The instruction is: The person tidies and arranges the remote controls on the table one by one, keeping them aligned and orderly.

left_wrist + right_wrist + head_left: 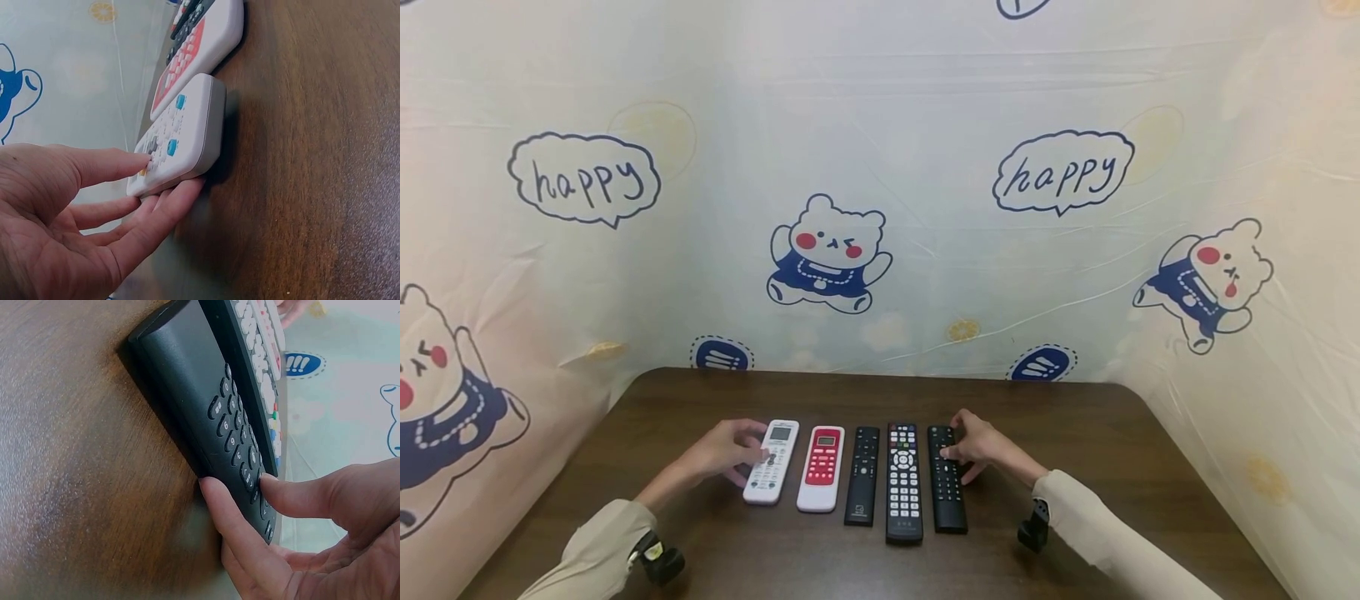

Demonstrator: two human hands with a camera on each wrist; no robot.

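Observation:
At the left end of a row of remote controls lies a white remote control (771,462) with a small grey screen. My left hand (730,452) pinches its outer edge, thumb on the button face and fingers along the side, as the left wrist view shows. At the row's right end is a black remote control (947,479) with round dark buttons. My right hand (981,447) grips it near its far end; in the right wrist view the thumb rests on the buttons and the fingers (228,509) touch its side.
Between the held remotes lie a white remote with a red panel (821,468), a slim black remote (862,477) and a longer black remote with white buttons (903,483). All are on a brown wooden table (775,558). A printed curtain (925,100) hangs behind and at the sides.

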